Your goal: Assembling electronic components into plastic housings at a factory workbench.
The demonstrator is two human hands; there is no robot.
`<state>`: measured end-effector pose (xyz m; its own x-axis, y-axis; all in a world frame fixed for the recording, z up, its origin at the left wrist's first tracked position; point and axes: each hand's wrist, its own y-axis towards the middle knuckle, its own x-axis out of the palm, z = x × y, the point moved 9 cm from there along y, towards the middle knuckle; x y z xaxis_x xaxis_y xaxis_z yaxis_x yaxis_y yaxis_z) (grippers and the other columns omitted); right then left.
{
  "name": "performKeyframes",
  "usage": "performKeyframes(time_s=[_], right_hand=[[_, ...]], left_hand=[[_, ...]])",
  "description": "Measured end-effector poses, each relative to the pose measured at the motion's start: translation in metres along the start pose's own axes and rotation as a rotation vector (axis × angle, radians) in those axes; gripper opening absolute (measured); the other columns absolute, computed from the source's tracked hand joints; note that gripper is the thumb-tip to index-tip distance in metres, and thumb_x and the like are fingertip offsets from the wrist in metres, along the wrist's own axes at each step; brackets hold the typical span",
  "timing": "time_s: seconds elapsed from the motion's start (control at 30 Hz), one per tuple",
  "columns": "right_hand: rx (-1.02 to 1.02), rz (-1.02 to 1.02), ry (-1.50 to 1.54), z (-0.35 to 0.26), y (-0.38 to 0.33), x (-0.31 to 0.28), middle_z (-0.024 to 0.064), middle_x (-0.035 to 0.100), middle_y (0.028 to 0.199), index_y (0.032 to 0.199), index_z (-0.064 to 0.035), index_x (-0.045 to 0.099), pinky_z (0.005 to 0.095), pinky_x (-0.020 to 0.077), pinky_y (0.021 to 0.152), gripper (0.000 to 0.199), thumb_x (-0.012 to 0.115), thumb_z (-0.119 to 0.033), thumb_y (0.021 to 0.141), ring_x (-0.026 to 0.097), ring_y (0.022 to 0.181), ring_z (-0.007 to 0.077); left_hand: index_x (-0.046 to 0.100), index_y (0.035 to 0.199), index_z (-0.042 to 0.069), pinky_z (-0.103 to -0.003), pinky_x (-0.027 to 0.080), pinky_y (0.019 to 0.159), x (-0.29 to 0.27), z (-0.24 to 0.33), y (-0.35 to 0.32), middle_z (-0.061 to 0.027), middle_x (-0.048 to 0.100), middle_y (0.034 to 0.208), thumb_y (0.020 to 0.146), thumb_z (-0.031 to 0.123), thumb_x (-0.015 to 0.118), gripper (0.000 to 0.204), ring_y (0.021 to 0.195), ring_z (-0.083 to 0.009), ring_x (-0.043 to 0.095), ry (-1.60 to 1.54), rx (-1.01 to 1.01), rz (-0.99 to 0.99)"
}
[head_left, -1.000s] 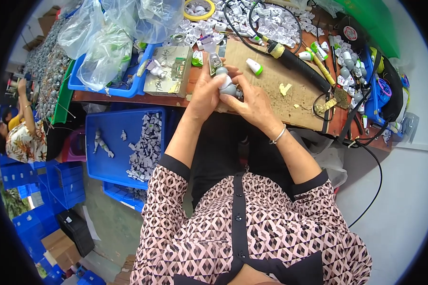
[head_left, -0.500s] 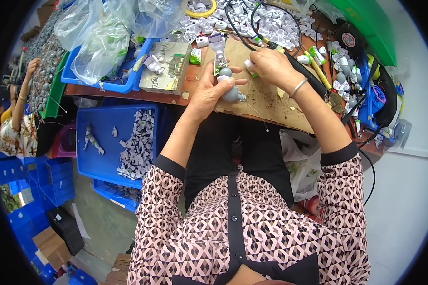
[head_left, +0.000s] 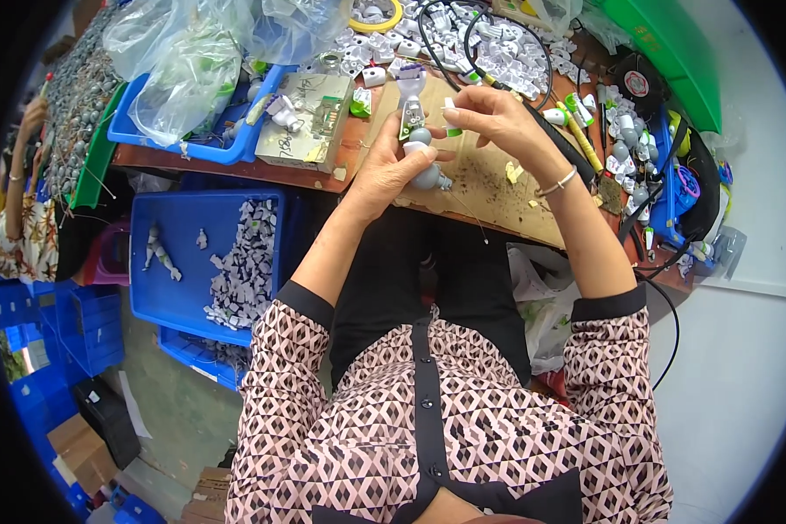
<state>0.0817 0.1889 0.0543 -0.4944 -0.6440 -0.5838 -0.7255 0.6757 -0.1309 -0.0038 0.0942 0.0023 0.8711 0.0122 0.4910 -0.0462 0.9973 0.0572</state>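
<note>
My left hand point(head_left: 381, 177) is closed around a jointed toy limb point(head_left: 425, 177) made of white shells and grey balls. A white hand-like end sticks up past my fingers, and a thin wire trails from the lower grey ball. Between the thumb and fingers of my right hand point(head_left: 508, 129) is a small white-and-green plastic piece point(head_left: 451, 119), just right of the limb and apart from it. Both hands are above a stained brown board point(head_left: 489, 188) at the table's front edge.
White plastic parts point(head_left: 498, 48) are heaped at the back. A box-shaped block point(head_left: 301, 122) and a bag-covered blue tray point(head_left: 179, 150) are on the left. Below stands a blue bin point(head_left: 170, 297) of parts. Black cables and a yellow-handled tool point(head_left: 585, 144) lie right. Another person's arm point(head_left: 22, 148) is far left.
My right hand has turned and lifted a little, bringing the white-and-green piece into clearer sight. The left hand still holds the limb, and the whole view has shifted slightly.
</note>
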Motion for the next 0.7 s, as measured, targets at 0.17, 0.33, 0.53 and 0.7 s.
performKeyframes(time_s=[0.17,0.33,0.53,0.7], right_hand=[[-0.016,-0.028,0.29,-0.002,-0.008,0.015,-0.0044,0.058,0.082,0.093,-0.0069,0.065,0.0184,0.0387,0.059,0.031,0.064,-0.037,0.083,0.048,0.072,0.0026],[0.001,-0.052,0.338,0.001,-0.008,0.022,-0.0049,0.059,0.083,0.095,-0.0072,0.065,0.0181,0.0382,0.06,0.03,0.064,-0.035,0.084,0.048,0.073,0.0018],[-0.008,-0.04,0.323,0.0,-0.007,0.023,-0.0057,0.059,0.083,0.095,-0.0079,0.065,0.0178,0.0367,0.058,0.028,0.065,-0.034,0.084,0.048,0.073,0.0013],[-0.002,-0.032,0.318,-0.002,-0.008,0.023,-0.0056,0.06,0.082,0.094,-0.008,0.065,0.0174,0.0365,0.058,0.027,0.066,-0.033,0.083,0.048,0.072,0.0012]], left_hand=[[0.03,0.133,0.003,-0.029,0.05,0.081,-0.003,-0.007,0.003,-0.0105,0.052,0.115,0.084,0.011,0.06,0.058,0.099,-0.0185,0.06,0.183,0.075,0.035],[0.034,0.131,0.002,-0.028,0.049,0.081,-0.005,-0.006,0.003,-0.0099,0.053,0.112,0.081,0.013,0.063,0.059,0.096,-0.0147,0.059,0.245,0.097,0.084],[0.038,0.126,0.001,-0.029,0.049,0.079,-0.005,-0.005,0.002,-0.0102,0.056,0.106,0.079,0.016,0.064,0.056,0.092,-0.0162,0.06,0.249,0.075,0.118],[0.043,0.12,0.002,-0.032,0.049,0.073,-0.012,-0.003,0.002,-0.0115,0.059,0.095,0.074,0.024,0.068,0.057,0.082,-0.0193,0.06,0.409,0.167,0.181]])
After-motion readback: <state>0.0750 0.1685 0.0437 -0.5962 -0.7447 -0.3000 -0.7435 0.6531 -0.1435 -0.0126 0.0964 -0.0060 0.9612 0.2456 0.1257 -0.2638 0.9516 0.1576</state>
